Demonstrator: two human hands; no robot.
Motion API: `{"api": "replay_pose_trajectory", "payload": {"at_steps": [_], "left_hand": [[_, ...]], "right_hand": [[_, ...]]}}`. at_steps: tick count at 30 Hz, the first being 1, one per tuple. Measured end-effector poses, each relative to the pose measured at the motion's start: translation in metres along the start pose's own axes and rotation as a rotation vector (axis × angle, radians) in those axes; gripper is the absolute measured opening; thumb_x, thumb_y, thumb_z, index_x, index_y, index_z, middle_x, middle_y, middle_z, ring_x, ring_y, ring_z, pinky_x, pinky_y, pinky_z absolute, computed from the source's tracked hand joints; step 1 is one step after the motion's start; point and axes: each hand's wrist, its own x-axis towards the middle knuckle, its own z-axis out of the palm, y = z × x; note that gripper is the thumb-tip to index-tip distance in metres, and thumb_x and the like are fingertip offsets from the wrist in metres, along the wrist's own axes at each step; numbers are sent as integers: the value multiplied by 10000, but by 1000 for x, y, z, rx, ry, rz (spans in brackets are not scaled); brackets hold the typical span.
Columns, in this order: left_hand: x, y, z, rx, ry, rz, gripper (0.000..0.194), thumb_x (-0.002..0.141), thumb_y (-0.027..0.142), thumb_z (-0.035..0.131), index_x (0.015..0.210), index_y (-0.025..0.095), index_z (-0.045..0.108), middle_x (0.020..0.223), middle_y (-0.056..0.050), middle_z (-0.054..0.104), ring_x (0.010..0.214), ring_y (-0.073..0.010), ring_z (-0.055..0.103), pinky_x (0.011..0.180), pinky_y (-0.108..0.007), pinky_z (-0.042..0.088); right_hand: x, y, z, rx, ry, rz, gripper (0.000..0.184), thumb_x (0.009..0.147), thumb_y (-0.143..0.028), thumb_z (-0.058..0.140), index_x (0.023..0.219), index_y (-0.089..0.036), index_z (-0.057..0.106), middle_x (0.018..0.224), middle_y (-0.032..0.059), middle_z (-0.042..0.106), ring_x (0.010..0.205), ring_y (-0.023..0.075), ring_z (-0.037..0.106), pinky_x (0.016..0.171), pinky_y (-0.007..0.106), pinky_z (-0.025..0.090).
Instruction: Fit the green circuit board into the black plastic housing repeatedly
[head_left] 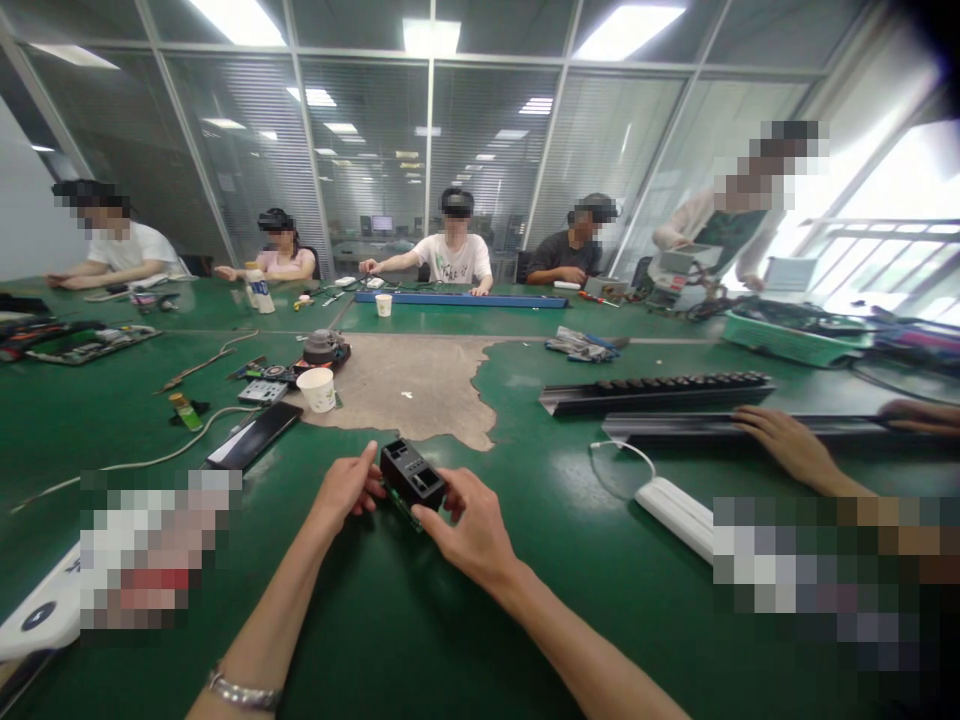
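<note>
Both of my hands hold a small black plastic module [411, 473] with square sockets on top and a green circuit board edge showing underneath, just above the green table [465, 620]. My left hand [347, 490] pinches its left end, thumb pointing up beside it. My right hand [469, 530] grips its right end with fingers curled round it. A metal watch band sits on my left wrist.
A white paper cup [319, 389], a black phone [255, 436] and a white cable lie to the left. A worn bare patch [412, 385] marks the table centre. Long black socket strips [656, 392] and a white power strip [675, 507] lie right, under a co-worker's hand [787, 445]. Several people sit around the far side.
</note>
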Motion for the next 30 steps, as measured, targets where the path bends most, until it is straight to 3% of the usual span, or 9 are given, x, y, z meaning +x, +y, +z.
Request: {"api": "replay_pose_trajectory", "payload": {"at_steps": [9, 15, 30], "left_hand": [[-3, 2, -1, 85, 39, 70, 828, 752, 857, 380, 889, 102, 693, 698, -115, 707, 444, -158, 591, 383, -219, 344], [0, -1, -3, 242, 60, 141, 695, 763, 804, 463, 812, 149, 691, 635, -61, 675, 424, -146, 557, 374, -220, 356], [2, -4, -3, 297, 95, 153, 672, 783, 779, 432, 739, 154, 673, 633, -72, 686, 441, -165, 581, 393, -230, 368]], "right_hand": [[-5, 2, 3, -45, -81, 2, 358, 760, -300, 718, 1090, -197, 623, 903, 40, 615, 773, 178, 561, 696, 301, 468], [-9, 4, 7, -111, -98, 35, 549, 726, -405, 761, 1198, -192, 578, 1081, 86, 609, 921, 229, 575, 784, 349, 482], [-12, 6, 12, -151, -125, 70, 333, 763, -342, 724, 1046, -195, 630, 935, 60, 602, 835, 206, 554, 754, 327, 464]]}}
